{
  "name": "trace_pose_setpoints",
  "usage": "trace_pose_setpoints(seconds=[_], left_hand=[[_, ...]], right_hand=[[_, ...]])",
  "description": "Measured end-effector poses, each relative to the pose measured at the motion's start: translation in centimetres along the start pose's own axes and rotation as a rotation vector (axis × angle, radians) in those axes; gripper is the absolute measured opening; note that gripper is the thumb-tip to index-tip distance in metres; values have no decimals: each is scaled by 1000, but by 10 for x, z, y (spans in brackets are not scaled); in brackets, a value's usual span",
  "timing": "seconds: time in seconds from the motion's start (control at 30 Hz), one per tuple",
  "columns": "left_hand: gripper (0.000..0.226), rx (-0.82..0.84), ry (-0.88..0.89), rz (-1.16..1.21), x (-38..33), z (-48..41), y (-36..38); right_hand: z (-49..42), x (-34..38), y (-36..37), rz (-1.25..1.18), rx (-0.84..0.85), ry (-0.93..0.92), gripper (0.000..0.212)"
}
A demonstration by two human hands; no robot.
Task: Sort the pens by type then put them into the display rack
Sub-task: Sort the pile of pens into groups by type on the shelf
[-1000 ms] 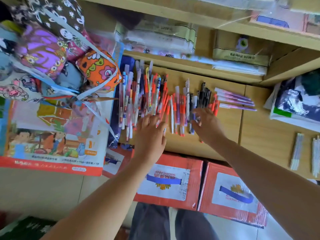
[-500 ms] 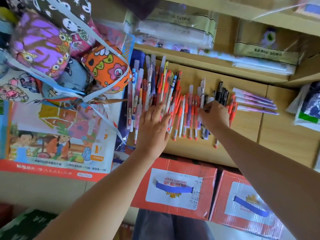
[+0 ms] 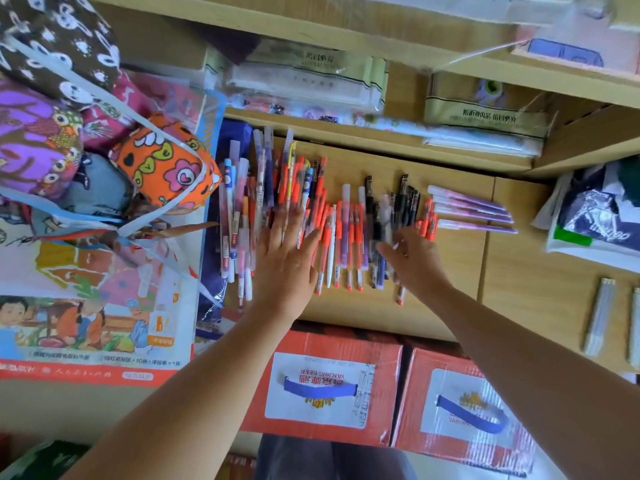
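Dozens of pens (image 3: 349,237) line the shelf (image 3: 453,271). At 9 o'clock the left hand (image 3: 284,261) lies flat, fingers straight, likely pinning the pile. At 3 o'clock the blurred right hand (image 3: 415,258), fingers spread and seemingly empty, touches black pens (image 3: 403,199), probably to separate types.

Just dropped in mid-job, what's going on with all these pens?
A person is sorting pens spread across a wooden shelf. The left hand lies flat, fingers straight, on the mixed pile at the left. The right hand reaches into the black pens and orange pens in the middle; motion blur hides whether it grips one. A few purple pens lie apart at the right.
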State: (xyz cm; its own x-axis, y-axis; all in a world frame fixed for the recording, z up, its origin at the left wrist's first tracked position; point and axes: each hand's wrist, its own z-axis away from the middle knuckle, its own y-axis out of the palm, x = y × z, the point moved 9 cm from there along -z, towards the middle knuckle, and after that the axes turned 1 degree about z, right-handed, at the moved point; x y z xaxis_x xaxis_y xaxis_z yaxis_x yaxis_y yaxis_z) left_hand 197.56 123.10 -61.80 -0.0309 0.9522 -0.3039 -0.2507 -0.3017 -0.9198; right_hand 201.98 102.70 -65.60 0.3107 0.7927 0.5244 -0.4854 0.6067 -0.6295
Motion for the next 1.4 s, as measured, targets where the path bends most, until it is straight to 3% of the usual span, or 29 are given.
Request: trace_pose_setpoints(seconds=[0.17, 0.27, 0.47, 0.6, 0.87, 1.1, 1.23, 1.33, 1.4], left_hand=[[58, 10, -18, -44, 1, 0, 4], [53, 42, -35, -53, 0, 1, 6], [39, -11, -18, -52, -2, 4, 3], [47, -88, -56, -16, 1, 5, -5], [46, -25, -151, 64, 13, 9, -6], [36, -36, -215, 131, 19, 11, -10], [34, -16, -261, 130, 22, 11, -5], [33, -23, -263, 122, 25, 10, -6], [34, -18, -268, 122, 26, 9, -5]], right_hand=[[0, 11, 16, 209, -28, -96, 29], [0, 2, 12, 279, -34, -85, 22], [-3, -9, -8, 206, -53, -29, 14], [-9, -2, -7, 228, -51, -66, 18], [-18, -3, -2, 359, -9, -27, 28], [-21, 16, -8, 252, -70, -75, 28], [-24, 15, -1, 304, -25, -4, 36], [-21, 32, -5, 281, -129, -132, 36], [-19, 50, 2, 265, -102, -250, 40]])
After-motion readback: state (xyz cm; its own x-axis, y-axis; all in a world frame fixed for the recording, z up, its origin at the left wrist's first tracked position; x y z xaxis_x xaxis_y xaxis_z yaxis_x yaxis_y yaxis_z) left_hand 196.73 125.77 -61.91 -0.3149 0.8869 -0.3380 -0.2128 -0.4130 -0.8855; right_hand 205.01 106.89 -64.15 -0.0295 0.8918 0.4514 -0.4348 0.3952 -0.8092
